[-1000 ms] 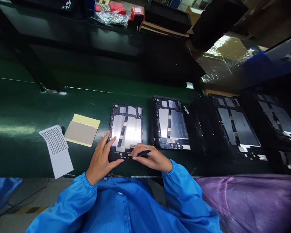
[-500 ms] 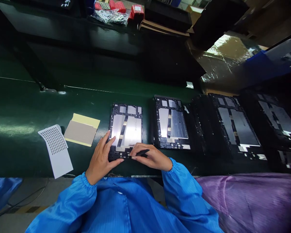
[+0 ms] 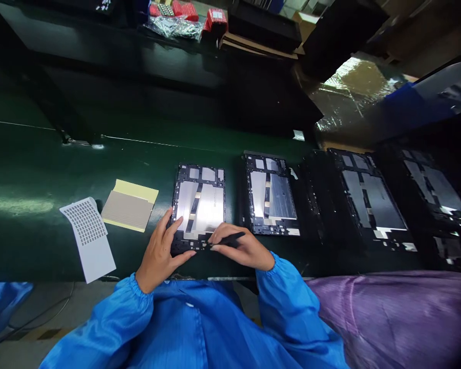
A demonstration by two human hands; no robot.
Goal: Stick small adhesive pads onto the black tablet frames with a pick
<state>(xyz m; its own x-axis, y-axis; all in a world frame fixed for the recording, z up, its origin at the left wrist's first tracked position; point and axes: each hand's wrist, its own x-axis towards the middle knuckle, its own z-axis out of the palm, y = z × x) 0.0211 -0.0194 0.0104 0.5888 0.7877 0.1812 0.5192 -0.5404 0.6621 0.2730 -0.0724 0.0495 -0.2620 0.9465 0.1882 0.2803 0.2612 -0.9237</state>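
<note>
An opened tablet frame (image 3: 211, 205) lies flat on the green bench, its silvery inner plate and dark ribbon cable showing. My left hand (image 3: 161, 251) rests along its lower left edge, fingers spread and thumb on the bottom strip. Pinched in my right hand (image 3: 240, 248) is a slim black pen-shaped tool (image 3: 232, 238), perhaps tweezers. Its tip is hidden by the fingers, close over small parts on the frame's bottom strip. Left of the frame lie a yellow-backed sheet of grey strips (image 3: 126, 210) and a white sheet of small dark stickers (image 3: 94, 246).
Another opened tablet (image 3: 274, 197) lies just to the right, with several more (image 3: 372, 200) farther along. A person's purple garment (image 3: 392, 318) is at the lower right. Red packets (image 3: 184, 10) and a black box (image 3: 265, 23) stand at the back.
My right hand and the black tool have shifted slightly up and right over the tablet's bottom strip. The left hand stays in place.
</note>
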